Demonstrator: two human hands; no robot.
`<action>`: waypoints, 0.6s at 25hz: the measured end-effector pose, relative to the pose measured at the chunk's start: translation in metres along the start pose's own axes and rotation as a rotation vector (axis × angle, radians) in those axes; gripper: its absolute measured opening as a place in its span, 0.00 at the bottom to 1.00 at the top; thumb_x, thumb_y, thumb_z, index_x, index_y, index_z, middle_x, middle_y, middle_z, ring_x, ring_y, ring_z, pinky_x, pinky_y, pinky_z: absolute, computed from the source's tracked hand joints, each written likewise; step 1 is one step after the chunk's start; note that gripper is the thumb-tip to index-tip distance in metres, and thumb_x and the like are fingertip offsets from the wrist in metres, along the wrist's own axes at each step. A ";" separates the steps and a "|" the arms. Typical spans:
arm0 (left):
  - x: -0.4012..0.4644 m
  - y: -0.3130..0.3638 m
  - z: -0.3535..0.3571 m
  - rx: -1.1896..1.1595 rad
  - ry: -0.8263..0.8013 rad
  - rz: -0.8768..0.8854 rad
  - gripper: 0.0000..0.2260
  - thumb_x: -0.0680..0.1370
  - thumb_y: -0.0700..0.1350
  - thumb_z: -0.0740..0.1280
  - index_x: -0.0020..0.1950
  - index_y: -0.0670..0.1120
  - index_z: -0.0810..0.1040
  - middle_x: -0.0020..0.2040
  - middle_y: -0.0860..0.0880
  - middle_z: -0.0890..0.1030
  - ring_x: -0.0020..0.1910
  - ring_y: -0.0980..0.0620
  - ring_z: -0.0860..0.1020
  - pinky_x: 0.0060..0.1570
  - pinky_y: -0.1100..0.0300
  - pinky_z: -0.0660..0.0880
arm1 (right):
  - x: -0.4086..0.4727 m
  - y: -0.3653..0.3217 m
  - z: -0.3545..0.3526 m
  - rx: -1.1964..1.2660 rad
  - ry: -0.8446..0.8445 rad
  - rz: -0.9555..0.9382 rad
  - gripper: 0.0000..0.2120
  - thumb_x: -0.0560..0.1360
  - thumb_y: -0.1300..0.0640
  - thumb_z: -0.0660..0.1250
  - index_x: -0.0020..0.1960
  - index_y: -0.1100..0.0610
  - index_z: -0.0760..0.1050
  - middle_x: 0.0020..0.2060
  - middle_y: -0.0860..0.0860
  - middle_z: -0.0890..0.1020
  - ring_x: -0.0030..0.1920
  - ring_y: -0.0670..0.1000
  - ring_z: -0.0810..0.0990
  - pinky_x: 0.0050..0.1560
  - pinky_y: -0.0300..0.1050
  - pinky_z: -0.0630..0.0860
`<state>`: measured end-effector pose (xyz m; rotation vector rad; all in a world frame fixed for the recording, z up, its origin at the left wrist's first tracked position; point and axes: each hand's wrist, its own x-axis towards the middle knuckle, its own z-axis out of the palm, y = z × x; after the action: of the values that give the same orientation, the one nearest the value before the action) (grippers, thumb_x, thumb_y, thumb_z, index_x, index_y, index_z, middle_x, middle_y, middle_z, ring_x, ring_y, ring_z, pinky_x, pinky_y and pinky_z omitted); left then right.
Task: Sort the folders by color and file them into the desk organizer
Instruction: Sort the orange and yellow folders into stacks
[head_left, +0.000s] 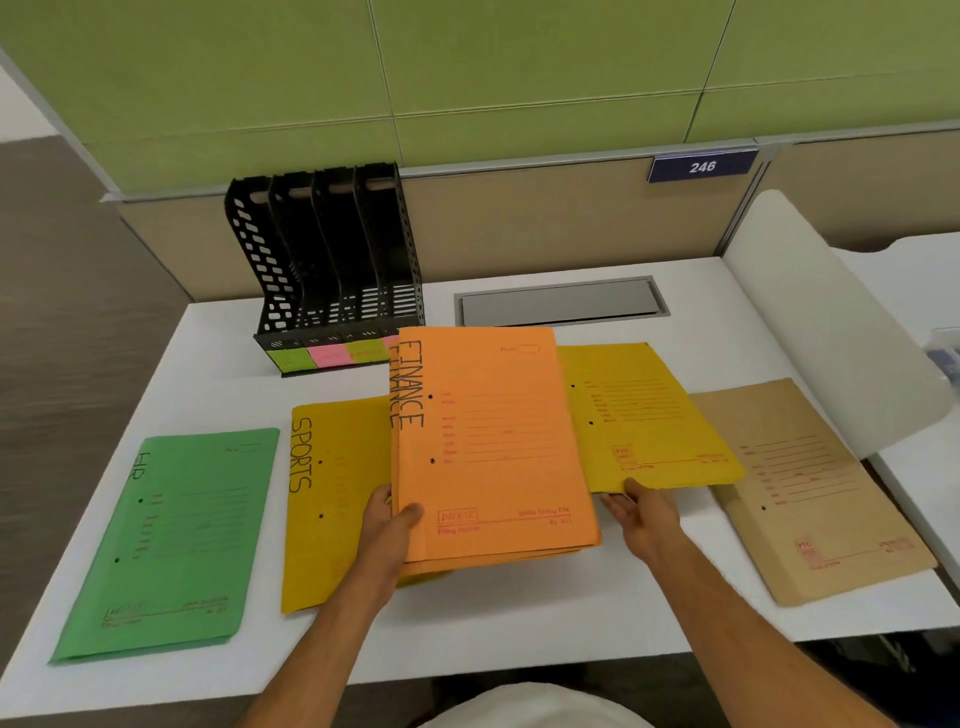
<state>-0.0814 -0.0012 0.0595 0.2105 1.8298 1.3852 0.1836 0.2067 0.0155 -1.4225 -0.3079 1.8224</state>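
Observation:
An orange folder marked FINANCE (493, 441) tops a small orange stack at the middle of the desk, and my left hand (387, 525) grips its lower left edge. My right hand (641, 512) pinches the near edge of a yellow folder (644, 415) lying to the right. Another yellow folder marked SPORTS (332, 493) lies left of the stack, partly under it. A green folder marked HR (166, 540) lies flat at the far left. A tan folder (810, 493) rests at the right. The black desk organizer (322, 260) stands at the back with empty slots and coloured labels along its base.
A grey cable hatch (561, 301) is set into the white desk (519, 618) behind the folders. A white curved divider (826, 332) rises at the right edge. Green and beige partition panels stand behind, with a blue sign reading 246 (702, 166).

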 end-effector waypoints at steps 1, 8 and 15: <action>0.001 0.001 -0.008 -0.013 -0.013 0.009 0.17 0.80 0.34 0.66 0.67 0.46 0.71 0.57 0.47 0.83 0.52 0.47 0.83 0.41 0.55 0.82 | -0.005 0.010 0.006 0.002 -0.031 0.002 0.18 0.80 0.69 0.59 0.66 0.55 0.72 0.52 0.57 0.81 0.45 0.58 0.82 0.34 0.48 0.84; 0.008 -0.006 -0.061 -0.102 -0.012 0.022 0.14 0.80 0.34 0.66 0.62 0.50 0.74 0.57 0.46 0.84 0.54 0.44 0.84 0.50 0.44 0.82 | -0.044 0.089 0.042 -0.080 -0.305 0.006 0.15 0.80 0.60 0.63 0.65 0.51 0.76 0.54 0.53 0.83 0.47 0.55 0.82 0.49 0.52 0.79; 0.010 -0.008 -0.093 -0.128 -0.009 0.019 0.16 0.80 0.35 0.66 0.65 0.48 0.73 0.58 0.45 0.83 0.55 0.44 0.84 0.49 0.45 0.82 | -0.093 0.144 0.068 -0.224 -0.322 0.174 0.09 0.76 0.66 0.67 0.52 0.56 0.82 0.45 0.57 0.86 0.42 0.55 0.84 0.43 0.50 0.83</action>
<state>-0.1487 -0.0668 0.0538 0.1682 1.7293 1.5062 0.0661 0.0642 0.0161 -1.3330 -0.5831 2.2207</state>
